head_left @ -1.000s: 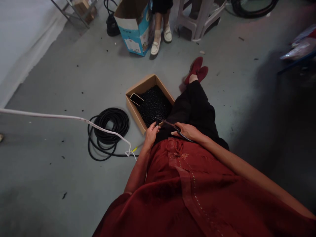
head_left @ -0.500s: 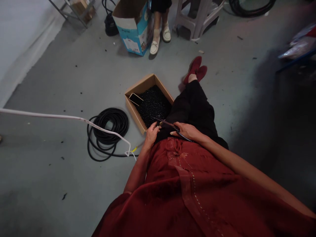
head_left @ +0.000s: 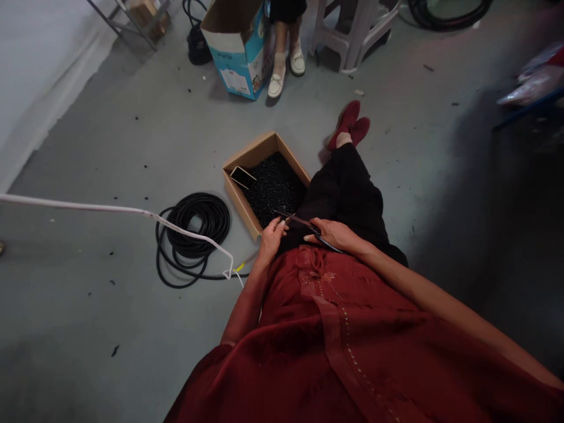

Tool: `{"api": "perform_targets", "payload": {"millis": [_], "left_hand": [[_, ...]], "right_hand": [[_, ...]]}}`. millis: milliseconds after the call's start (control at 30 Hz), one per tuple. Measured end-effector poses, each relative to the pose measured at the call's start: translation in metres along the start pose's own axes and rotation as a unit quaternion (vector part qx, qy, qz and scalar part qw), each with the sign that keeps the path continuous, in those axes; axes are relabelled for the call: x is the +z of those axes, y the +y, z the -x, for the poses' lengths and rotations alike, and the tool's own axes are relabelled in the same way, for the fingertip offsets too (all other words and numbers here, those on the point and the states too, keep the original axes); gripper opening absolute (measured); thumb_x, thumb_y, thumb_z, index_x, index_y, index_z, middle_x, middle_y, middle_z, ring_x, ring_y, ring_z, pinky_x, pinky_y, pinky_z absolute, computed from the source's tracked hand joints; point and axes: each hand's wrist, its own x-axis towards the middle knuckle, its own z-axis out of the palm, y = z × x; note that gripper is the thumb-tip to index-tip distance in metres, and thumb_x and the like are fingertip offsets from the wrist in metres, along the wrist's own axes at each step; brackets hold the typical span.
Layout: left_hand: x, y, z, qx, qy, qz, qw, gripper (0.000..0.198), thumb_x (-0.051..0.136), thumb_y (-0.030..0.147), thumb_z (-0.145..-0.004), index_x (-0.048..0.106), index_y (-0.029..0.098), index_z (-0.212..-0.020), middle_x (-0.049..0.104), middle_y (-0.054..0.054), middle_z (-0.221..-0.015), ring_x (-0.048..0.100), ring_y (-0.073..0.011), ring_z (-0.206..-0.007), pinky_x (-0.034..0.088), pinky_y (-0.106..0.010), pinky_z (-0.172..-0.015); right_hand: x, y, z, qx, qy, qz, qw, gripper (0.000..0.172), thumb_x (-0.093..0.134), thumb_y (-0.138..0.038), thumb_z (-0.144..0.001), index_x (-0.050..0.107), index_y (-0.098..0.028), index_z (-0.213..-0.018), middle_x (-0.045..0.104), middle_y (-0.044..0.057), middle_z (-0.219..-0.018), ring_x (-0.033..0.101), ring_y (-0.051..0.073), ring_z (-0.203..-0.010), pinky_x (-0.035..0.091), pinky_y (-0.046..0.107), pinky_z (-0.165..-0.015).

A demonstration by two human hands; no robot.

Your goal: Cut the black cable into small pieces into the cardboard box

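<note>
My right hand (head_left: 337,234) is closed around the handles of a pair of scissors (head_left: 298,220) over my lap. Their blades point left, toward my other hand. My left hand (head_left: 272,235) pinches thumb and fingers together beside the blade tips. Whatever lies in that pinch is too small and dark to make out. Just beyond my hands a cardboard box (head_left: 241,207) stands on the floor, holding a heap of small black pieces (head_left: 275,182) and a dark, pale-edged flat object (head_left: 242,177).
Left of the box lies a coil of black hose or cable (head_left: 200,220), its end running under my left arm. A white cord (head_left: 110,205) crosses above it. Farther off are a blue-and-white carton (head_left: 235,64), another person's white shoes (head_left: 276,84) and a plastic stool (head_left: 348,41).
My hands and the scissors stay almost in place. A dark bit that showed at my left fingertips is less visible now.
</note>
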Motion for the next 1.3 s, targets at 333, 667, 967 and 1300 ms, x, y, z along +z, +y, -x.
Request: {"api": "perform_targets", "payload": {"millis": [333,667,967,1300], "left_hand": [[0.0011,0.0007,-0.0018,-0.016,0.011,-0.008,1.000,0.039,0.047,0.039,-0.083,0.056,0.014,-0.111,0.063,-0.003,-0.077,0.052,-0.0094,-0.061,0.042,-0.023,-0.063],[-0.0002,-0.0032,-0.0023,0.006,0.013,-0.021,1.000,0.043,0.046,0.036,-0.083,0.053,0.014,-0.119,0.064,-0.003,-0.077,0.053,-0.0093,-0.061,0.044,-0.023,-0.065],[-0.0013,-0.0010,0.0015,0.019,0.028,-0.048,0.998,0.045,0.043,0.037,-0.085,0.050,0.014,-0.123,0.065,-0.003,-0.082,0.055,-0.0098,-0.066,0.044,-0.023,-0.071],[0.0024,0.0061,0.0038,0.025,0.020,-0.098,0.995,0.040,0.042,0.030,-0.086,0.052,0.013,-0.121,0.067,-0.006,-0.092,0.059,-0.0114,-0.072,0.046,-0.025,-0.074]], "right_hand": [[0.0028,0.0020,-0.0014,-0.008,0.010,0.010,1.000,0.056,0.037,-0.065,-0.079,0.048,-0.021,-0.112,0.061,0.011,-0.104,0.059,0.024,-0.089,0.038,0.027,-0.068],[0.0017,0.0011,0.0003,-0.005,0.011,0.001,1.000,0.056,0.037,-0.065,-0.080,0.047,-0.021,-0.114,0.060,0.011,-0.107,0.058,0.024,-0.091,0.038,0.027,-0.069],[0.0019,0.0037,-0.0003,-0.011,0.007,-0.015,1.000,0.058,0.038,-0.065,-0.079,0.047,-0.021,-0.114,0.060,0.011,-0.107,0.058,0.024,-0.092,0.038,0.027,-0.069],[0.0048,0.0052,-0.0017,-0.020,0.019,-0.012,1.000,0.059,0.037,-0.066,-0.079,0.046,-0.020,-0.115,0.059,0.012,-0.108,0.058,0.024,-0.093,0.039,0.027,-0.070]]}}
